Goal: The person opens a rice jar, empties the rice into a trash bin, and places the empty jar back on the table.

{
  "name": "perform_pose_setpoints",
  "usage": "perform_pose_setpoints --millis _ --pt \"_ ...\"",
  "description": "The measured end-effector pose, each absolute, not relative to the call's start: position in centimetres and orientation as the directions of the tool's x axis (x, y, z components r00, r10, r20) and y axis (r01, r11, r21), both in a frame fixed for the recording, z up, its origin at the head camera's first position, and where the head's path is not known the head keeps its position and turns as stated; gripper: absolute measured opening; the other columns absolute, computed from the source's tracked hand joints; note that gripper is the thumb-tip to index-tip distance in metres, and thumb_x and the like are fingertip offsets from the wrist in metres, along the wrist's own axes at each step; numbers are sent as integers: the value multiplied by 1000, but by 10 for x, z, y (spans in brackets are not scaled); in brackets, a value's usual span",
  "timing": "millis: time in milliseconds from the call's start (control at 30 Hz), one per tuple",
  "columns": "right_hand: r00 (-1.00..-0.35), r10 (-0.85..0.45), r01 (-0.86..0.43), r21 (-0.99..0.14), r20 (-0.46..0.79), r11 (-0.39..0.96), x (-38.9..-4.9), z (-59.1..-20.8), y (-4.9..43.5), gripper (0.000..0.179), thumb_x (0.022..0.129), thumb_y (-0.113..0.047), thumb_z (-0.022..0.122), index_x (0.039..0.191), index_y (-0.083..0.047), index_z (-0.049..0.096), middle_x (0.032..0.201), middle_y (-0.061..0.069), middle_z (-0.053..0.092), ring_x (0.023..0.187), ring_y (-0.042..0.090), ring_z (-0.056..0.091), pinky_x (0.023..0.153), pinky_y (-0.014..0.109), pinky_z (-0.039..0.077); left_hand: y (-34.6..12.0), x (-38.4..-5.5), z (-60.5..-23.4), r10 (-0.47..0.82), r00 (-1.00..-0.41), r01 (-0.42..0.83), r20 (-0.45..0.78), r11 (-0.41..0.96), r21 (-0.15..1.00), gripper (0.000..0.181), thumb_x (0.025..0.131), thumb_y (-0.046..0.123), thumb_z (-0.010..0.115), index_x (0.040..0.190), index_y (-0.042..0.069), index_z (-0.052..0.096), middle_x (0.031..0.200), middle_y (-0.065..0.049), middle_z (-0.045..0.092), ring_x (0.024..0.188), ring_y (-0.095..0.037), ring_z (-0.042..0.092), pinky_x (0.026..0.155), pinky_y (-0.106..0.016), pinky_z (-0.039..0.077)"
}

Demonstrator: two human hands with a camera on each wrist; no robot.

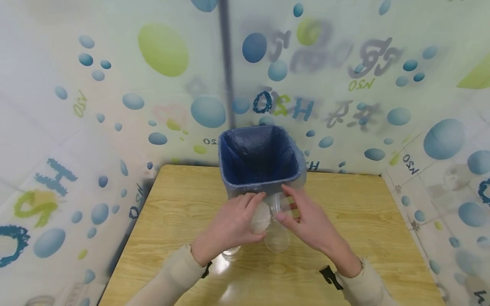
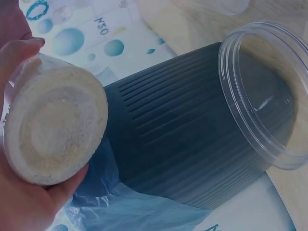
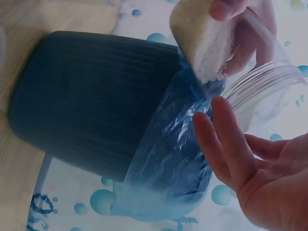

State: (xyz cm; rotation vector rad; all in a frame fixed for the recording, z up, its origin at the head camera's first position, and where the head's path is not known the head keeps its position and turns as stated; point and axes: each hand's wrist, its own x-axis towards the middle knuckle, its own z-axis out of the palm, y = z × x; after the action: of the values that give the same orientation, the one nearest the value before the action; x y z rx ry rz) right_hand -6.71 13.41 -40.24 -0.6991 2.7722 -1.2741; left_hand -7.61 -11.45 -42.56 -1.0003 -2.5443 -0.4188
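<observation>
My left hand (image 1: 233,221) grips a clear plastic jar (image 1: 261,217) by its body, tipped on its side. White grainy stuff (image 3: 211,53) is packed at the jar's bottom, seen end-on in the left wrist view. The jar's threaded mouth (image 3: 269,84) points toward the right. Beside that mouth is my right hand (image 1: 308,219), its fingers (image 3: 231,139) spread and nearly straight; the fingertips overlap the rim in the right wrist view. Just beyond both hands stands a bin (image 2: 168,120) with a blue bag (image 1: 260,148) lining it.
Below the hands, an open clear jar (image 1: 277,239) stands on the wooden table (image 1: 183,204). Another clear container (image 1: 231,251) shows partly from under the left wrist. Patterned curtains (image 1: 168,110) close off the back and both sides, close behind the bin.
</observation>
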Motion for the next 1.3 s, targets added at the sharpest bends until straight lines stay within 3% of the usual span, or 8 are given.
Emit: perform_pose_setpoints --millis 133,267,600,867,1300 --pt "-922 -369 -326 -745 115 583 -66 -400 128 74 96 -47 70 155 -12 43 145 8 53 109 22 66 73 23 58 -113 -76 -426 580 -678 691 452 712 122 100 64 52 92 143 5 51 120 -9 64 95 -25 65 81 -39 58" --pt "-912 -383 -355 -743 144 567 -66 -399 126 72 92 -42 76 151 -11 48 140 7 55 107 22 65 74 23 58 -113 -76 -428 568 -687 684 453 716 140 102 61 52 92 142 7 52 119 -7 65 93 -24 66 79 -39 58" --pt "-827 -481 -531 -685 290 498 -69 -400 132 73 88 -35 81 149 -11 49 142 6 54 108 20 63 76 32 61 -115 -76 -426 565 -702 682 434 708 182 102 62 54 92 143 9 51 123 -7 65 98 -24 67 79 -39 59" --pt "-757 -543 -625 -644 362 442 -73 -403 137 75 86 -32 83 150 -13 49 145 6 50 118 24 60 80 34 61 -116 -77 -427 573 -706 690 416 688 224 99 64 54 92 142 9 51 123 -6 65 99 -22 67 80 -39 58" --pt "-692 -608 -680 -635 388 368 -78 -407 141 77 85 -30 84 151 -12 49 149 7 47 124 27 57 87 36 60 -117 -78 -428 585 -718 689 376 674 268 99 65 54 91 143 8 50 123 -7 65 99 -20 66 80 -38 58"
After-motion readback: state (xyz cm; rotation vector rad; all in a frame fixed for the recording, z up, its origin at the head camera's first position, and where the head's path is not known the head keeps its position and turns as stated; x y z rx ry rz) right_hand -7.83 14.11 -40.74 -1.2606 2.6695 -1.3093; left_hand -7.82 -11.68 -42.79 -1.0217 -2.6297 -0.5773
